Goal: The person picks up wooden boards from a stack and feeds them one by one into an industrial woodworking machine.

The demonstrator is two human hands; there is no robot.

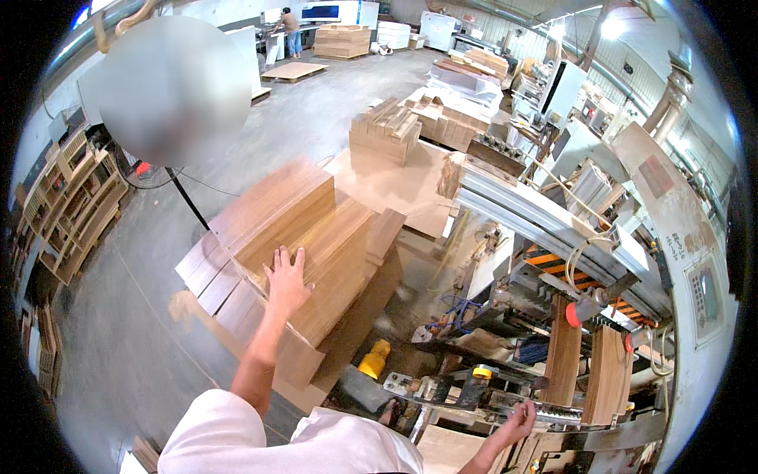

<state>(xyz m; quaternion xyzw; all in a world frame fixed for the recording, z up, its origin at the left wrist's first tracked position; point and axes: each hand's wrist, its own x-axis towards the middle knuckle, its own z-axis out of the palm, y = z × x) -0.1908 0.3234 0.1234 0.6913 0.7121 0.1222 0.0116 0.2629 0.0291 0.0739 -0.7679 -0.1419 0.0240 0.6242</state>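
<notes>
My left hand (289,281) lies on a stack of brown wooden boards (335,241), its fingers spread over the top board. The stack is stepped, with a higher row of boards (276,201) on its far left side. Beside the machine on the right is my right hand (517,424), its fingers loosely bent and nothing visible in them. Just beyond that hand, two wooden boards (562,355) (606,375) stand side by side in the machine, close to red-rimmed round parts (579,313).
A yellow part (374,359) sticks up between the stack and the machine. Ahead, cut wood pieces (385,133) are piled on a flat sheet (422,189). A control panel (705,294) is at the right; wooden shelving (83,205) stands left. A person (291,33) stands far back.
</notes>
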